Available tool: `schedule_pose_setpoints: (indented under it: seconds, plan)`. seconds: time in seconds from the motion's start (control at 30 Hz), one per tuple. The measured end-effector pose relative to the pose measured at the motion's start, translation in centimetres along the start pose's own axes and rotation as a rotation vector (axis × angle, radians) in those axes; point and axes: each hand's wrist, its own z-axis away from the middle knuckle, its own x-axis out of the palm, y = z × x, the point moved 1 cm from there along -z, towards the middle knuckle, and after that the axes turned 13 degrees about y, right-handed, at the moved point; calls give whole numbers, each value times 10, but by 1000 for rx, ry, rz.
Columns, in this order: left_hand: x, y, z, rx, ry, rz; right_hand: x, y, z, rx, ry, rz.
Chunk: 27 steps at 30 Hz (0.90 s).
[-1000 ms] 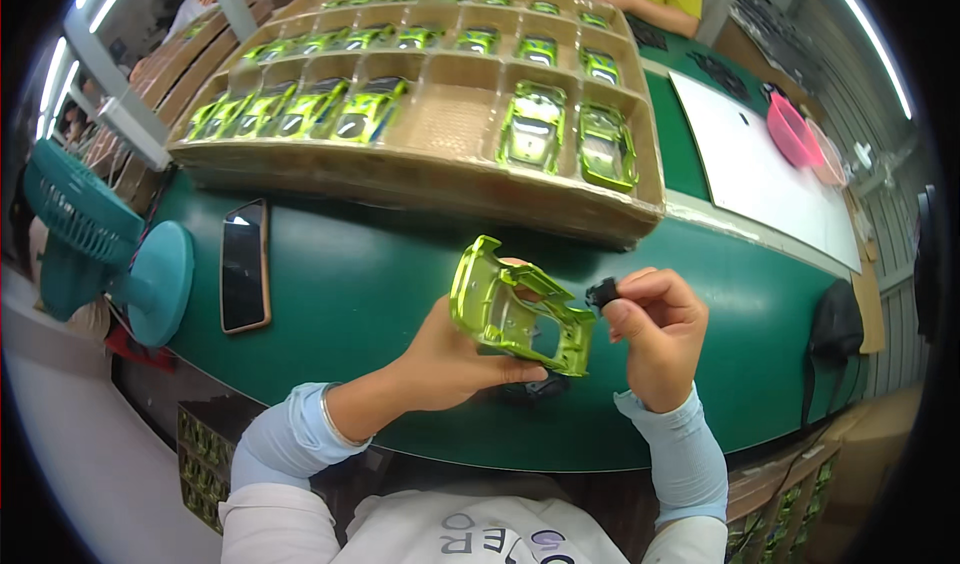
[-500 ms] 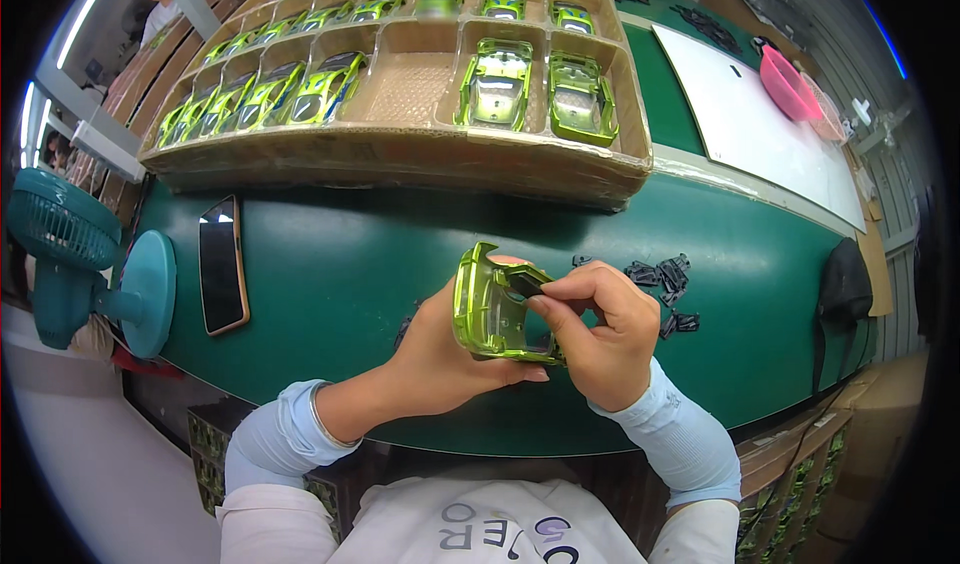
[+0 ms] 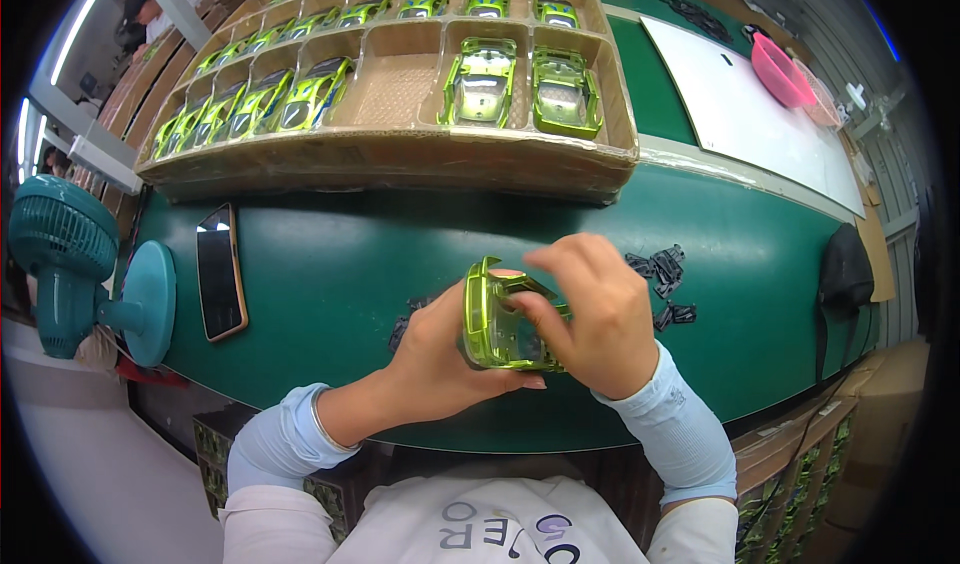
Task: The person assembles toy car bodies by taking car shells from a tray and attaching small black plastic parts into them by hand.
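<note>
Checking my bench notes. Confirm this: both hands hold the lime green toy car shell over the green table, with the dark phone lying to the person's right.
Wrong on one count. The head view shows the phone lying to the person's left, near the teal fan. Otherwise correct: left hand and right hand hold the lime green toy car shell over the green table.

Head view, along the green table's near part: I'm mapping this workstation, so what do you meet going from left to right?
Teal desk fan → phone lying flat → left hand → lime-green toy car body → right hand → small black parts → black pouch at the table's edge.
</note>
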Motion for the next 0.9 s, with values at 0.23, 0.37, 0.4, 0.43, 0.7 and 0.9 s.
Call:
schedule_pose_setpoints:
  seconds: [0.23, 0.37, 0.4, 0.43, 0.7, 0.9]
  plan:
    - [-8, 7, -3, -48, -135, -35, 8, 4, 13, -124, -151, 36]
    - [-8, 1, -3, -235, -122, 93, 14, 11, 6, -127, -166, 1]
    - [-6, -1, -3, -222, -57, 144, 12, 9, 6, -106, -185, 11]
    - [-5, -1, -4, -208, 7, 193, 10, 9, 7, -108, -182, 10]
    - [-16, 3, -9, -28, -137, 106, 9, 2, 9, 229, -180, -227]
    - [-12, -7, -8, -290, -153, 572, 5, 5, 12, 986, -450, -982]
